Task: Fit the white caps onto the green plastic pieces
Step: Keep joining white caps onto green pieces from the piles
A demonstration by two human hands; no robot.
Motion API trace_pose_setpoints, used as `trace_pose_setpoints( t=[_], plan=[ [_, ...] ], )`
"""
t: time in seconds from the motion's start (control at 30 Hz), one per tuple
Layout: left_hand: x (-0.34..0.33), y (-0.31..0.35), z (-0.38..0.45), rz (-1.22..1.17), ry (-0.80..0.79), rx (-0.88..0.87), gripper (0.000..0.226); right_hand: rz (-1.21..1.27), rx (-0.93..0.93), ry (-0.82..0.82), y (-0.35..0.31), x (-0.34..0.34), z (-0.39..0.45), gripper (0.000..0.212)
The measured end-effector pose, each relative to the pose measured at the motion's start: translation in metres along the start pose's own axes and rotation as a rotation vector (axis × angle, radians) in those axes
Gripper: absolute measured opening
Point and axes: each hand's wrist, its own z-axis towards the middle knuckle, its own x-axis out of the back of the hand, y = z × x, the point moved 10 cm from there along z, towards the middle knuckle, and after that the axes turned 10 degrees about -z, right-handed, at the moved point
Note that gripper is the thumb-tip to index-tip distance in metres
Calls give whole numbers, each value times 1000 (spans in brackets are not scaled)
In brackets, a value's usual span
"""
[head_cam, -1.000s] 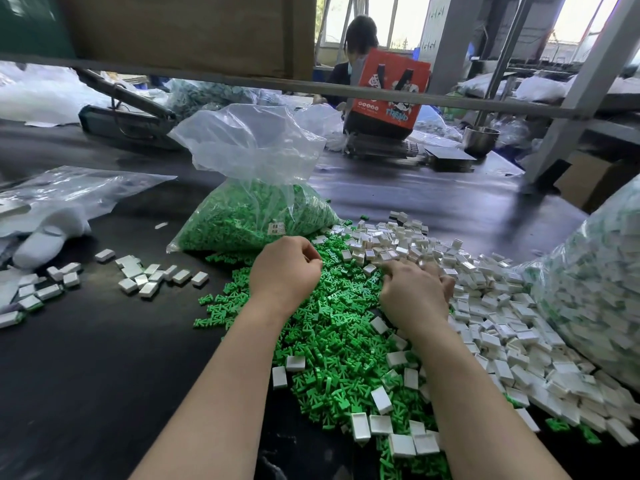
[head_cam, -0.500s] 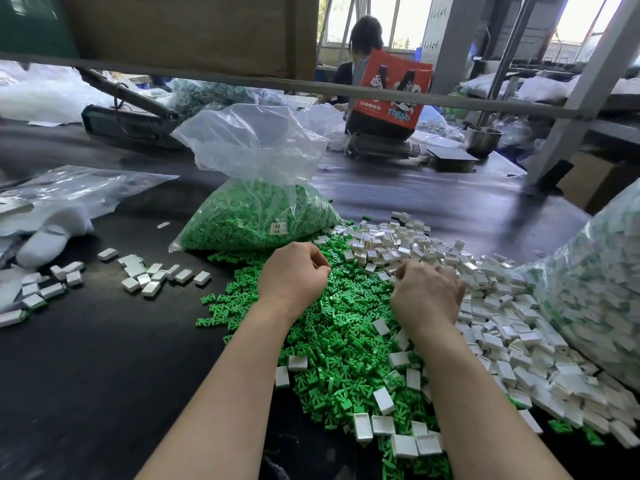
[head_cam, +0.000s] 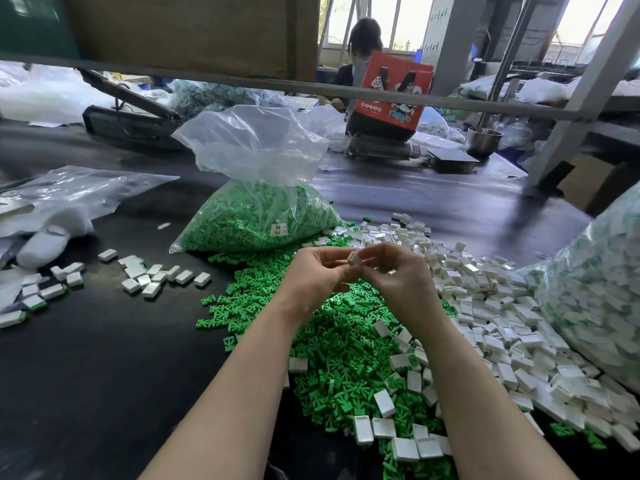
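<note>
- A white cap [head_cam: 354,260] is sitting up in the air between the two hands, above the green pile [head_cam: 346,348].
- The left hand [head_cam: 313,275] and the right hand [head_cam: 401,278] are coming together, and their fingertips are both pinching the cap.
- Whether a green piece is hiding in the fingers too is too hard to tell.
- The green pile is lying on the dark table [head_cam: 104,358], right under the hands.
- A white pile [head_cam: 491,306] of loose caps is lying just beside it on the right, and some caps are mixing in with the green pieces.
- A clear bag [head_cam: 256,202] of green pieces is standing behind the piles, with its top hanging open.
- A big bag [head_cam: 599,289] of white and green parts is leaning in at the right edge.
- A small row of done pieces [head_cam: 152,277] is lying well apart on the left.
- A white glove [head_cam: 48,237] is resting at the far left.
- Another person [head_cam: 363,39] is sitting far behind a red bag [head_cam: 391,91].
</note>
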Motion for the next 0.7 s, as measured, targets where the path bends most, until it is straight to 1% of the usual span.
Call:
trace_pose_setpoints(
  t=[0.13,0.27,0.33,0.4,0.47,0.53,0.6,0.7],
  plan=[
    [2,6,1,44,20,-91,20,95,-16,-47,1,-2,-1,20],
    [7,20,-1,157,104,-246,17,124,-46,-41,6,-2,-1,16],
    [7,23,-2,149,109,-269,22,104,-24,-18,4,2,-1,16],
    [4,22,-4,118,77,-267,26,129,-10,3,2,5,-3,17],
    [4,22,-4,102,67,-273,23,158,-22,7,5,5,-3,16],
    [11,24,-4,94,118,-287,19,55,-51,0,11,3,-3,12],
    [21,24,-2,77,180,-280,17,-117,-90,-49,18,-3,-3,13],
    [29,26,-2,101,220,-289,22,-379,-77,-228,21,-21,-4,26]
  ],
)
